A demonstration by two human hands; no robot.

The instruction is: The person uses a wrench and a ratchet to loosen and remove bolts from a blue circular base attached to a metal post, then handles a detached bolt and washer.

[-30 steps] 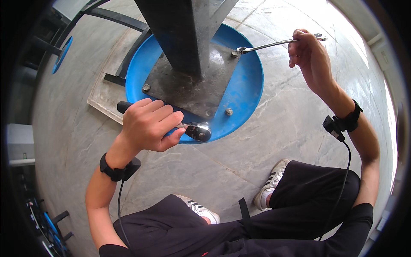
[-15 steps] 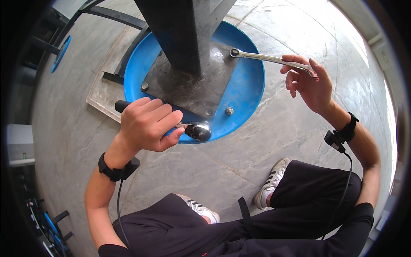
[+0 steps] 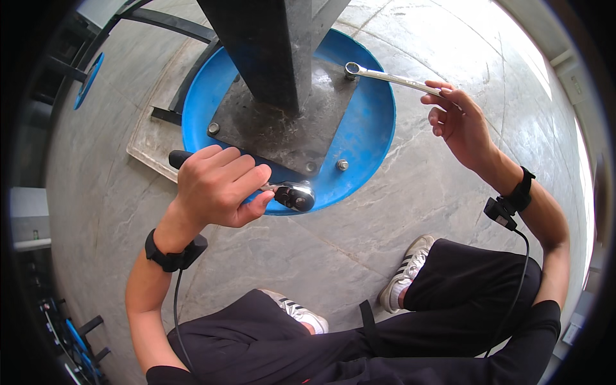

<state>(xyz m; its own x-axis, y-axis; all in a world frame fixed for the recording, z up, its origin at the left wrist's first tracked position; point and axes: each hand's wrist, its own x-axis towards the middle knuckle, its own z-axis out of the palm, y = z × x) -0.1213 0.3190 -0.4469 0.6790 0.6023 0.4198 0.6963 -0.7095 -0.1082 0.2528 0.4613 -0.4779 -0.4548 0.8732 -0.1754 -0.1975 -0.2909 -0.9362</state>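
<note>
While the left hand (image 3: 221,187) wraps its fingers around the ratchet (image 3: 297,196) over the near edge of the disc (image 3: 372,136), the right hand (image 3: 463,126) pinches the wrench (image 3: 399,80), other fingers half curled; its ring meets the far-right bolt (image 3: 350,77) on the plate (image 3: 276,138).

Over my feed I see the dish (image 3: 369,135) in bright blue, the plate (image 3: 276,140) on it dark grey with brownish stains, the post (image 3: 263,51) black. At left, the ratchet (image 3: 296,197) is silver and black; at far right, the wrench (image 3: 394,79) is shiny silver. Nearer, 2 white shoes (image 3: 410,266) have black stripes, and the trousers (image 3: 462,295) are black. The floor (image 3: 359,237) is grey, veined paler.
</note>
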